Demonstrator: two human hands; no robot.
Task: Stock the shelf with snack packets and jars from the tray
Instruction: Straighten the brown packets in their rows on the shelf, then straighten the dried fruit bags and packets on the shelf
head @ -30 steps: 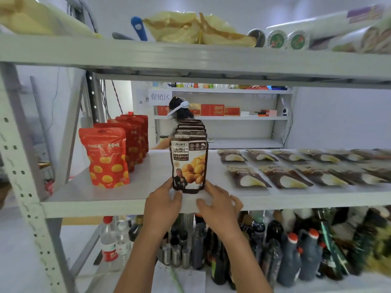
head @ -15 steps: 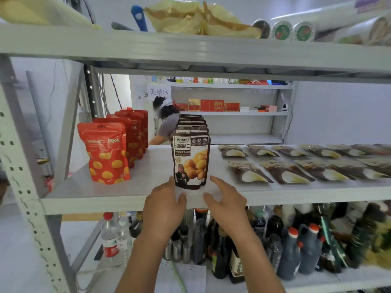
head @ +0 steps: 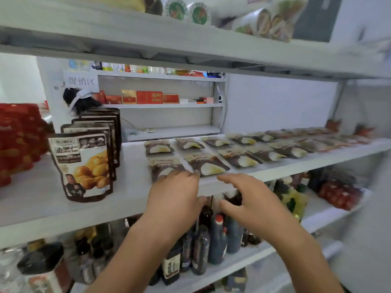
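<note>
A row of brown chestnut packets point(head: 83, 166) stands upright on the white middle shelf point(head: 135, 187), left of both hands. Flat brown snack packets point(head: 208, 164) lie in rows across the shelf to the right. My left hand point(head: 175, 197) reaches over the shelf's front edge, its fingertips on the nearest flat packet point(head: 163, 168). My right hand point(head: 249, 199) hovers beside it at the shelf edge, fingers loosely spread and holding nothing. No tray is in view.
Red snack packets point(head: 19, 140) stand at the far left of the shelf. Dark sauce bottles point(head: 211, 242) crowd the shelf below. Wrapped rolls point(head: 254, 20) lie on the top shelf. Behind, another person point(head: 78, 100) stands by a far rack.
Both hands let go of the front chestnut packet and moved right to the flat packets. The view swung right, so the chestnut row now sits at the left.
</note>
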